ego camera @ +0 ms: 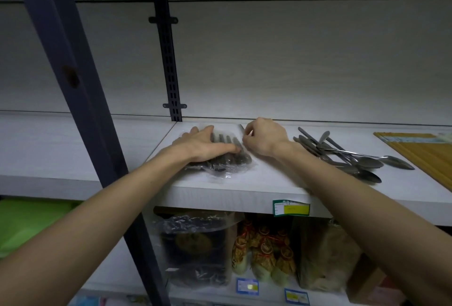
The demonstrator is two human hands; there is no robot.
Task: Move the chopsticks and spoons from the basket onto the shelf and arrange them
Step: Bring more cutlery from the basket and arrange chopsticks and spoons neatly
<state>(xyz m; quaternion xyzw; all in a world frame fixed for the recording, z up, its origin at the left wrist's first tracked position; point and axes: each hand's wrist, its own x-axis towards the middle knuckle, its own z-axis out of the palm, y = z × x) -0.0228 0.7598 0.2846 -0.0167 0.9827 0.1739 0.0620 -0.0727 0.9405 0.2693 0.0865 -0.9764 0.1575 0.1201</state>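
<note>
A clear plastic pack of dark spoons lies on the white shelf, left of centre. My left hand rests flat on top of the pack with straight fingers. My right hand sits at the pack's right edge, fingers curled, pinching the wrapper and a thin dark stick there. A loose pile of metal spoons lies to the right of my right wrist. A flat pack of yellow chopsticks lies at the far right. The basket is out of view.
A dark blue upright post crosses the left side in front of the shelf. A black slotted rail runs up the back wall. Below the shelf stand bagged goods, with price tags on the shelf edges.
</note>
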